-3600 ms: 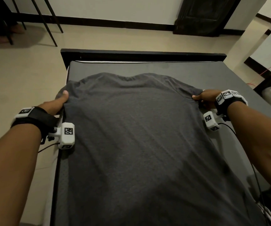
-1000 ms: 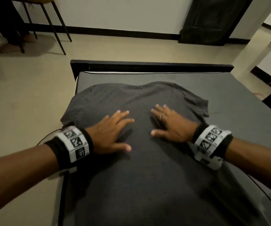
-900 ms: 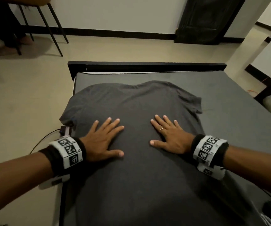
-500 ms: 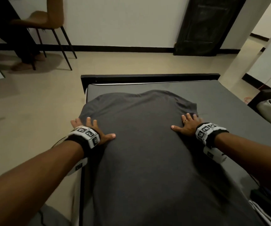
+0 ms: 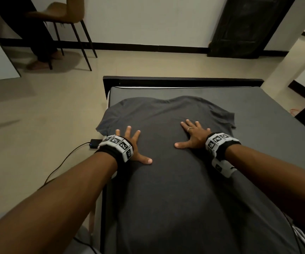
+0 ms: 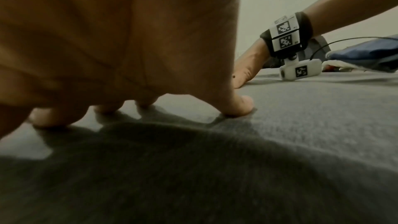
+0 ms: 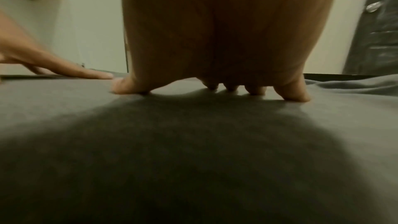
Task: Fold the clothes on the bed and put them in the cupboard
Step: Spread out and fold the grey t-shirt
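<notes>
A brown chair with thin black metal legs (image 5: pixel 63 17) stands on the beige tiled floor (image 5: pixel 38 125) at the far left — a person's dark-trousered leg (image 5: pixel 36 41) is beside it. A dark wooden door (image 5: pixel 247 26) is in the white wall (image 5: pixel 148 19). A small black box with a cable (image 5: pixel 94 143) lies on the floor.

grey T-shirt (image 5: pixel 175 180) flat on bed (image 5: pixel 276 110)

This was a bedroom in somebody's home: a low black-framed bed with a grey sheet (image 5: pixel 269 107) filled the middle, cream floor tiles (image 5: pixel 38 143) ran to plain white walls with black skirting (image 5: pixel 148 47), a tan chair on thin black legs (image 5: pixel 63 13) stood by, and a dark wooden door (image 5: pixel 249 24) beyond.
</notes>
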A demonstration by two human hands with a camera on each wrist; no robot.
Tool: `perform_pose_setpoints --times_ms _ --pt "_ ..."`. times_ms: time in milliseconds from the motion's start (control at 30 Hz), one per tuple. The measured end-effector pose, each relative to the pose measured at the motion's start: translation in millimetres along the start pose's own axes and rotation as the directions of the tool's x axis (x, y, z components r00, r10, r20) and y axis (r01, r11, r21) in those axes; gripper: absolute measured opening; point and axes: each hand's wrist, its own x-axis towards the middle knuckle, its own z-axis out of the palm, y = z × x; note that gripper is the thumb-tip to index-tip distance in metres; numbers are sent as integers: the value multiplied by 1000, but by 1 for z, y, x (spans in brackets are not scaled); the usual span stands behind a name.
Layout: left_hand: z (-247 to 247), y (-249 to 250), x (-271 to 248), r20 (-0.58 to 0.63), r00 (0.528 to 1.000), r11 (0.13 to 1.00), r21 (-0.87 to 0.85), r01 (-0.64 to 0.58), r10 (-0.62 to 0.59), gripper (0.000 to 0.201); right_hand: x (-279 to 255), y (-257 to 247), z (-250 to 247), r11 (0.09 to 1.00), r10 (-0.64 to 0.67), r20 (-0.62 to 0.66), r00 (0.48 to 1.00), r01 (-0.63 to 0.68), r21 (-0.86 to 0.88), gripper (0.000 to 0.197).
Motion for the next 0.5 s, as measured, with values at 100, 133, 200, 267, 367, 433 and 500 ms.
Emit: perform_pose_setpoints --times_ms 100,133,200,267,367,433,500 --pt "5 -20 -9 -20 996 996 -21 86 -86 152 -9 26 3 995 96 20 995 -96 6 128" --pt "9 -26 -12 -37 994 995 -24 100 -101 156 -14 32 3 992 123 29 992 -123 11 129" --pt "17 -37 -19 -73 989 991 -7 130 -131 162 -28 35 7 982 186 31 982 -186 16 128" --pt "21 -45 -30 -150 981 991 36 133 -126 144 -48 21 16 982 185 -16 983 -185 -33 117" --pt "24 -55 -52 -284 959 988 138 64 -23 112 -98 -34 48 988 -107 -68 992 99 -118 106" --pt "27 -62 -61 -292 955 984 176 10 43 104 -137 -76 74 940 -308 -37 951 298 -164 112" --pt "32 -70 -70 -268 958 978 207 -41 97 99 -172 -110 102 850 -476 -40 878 448 -276 112"
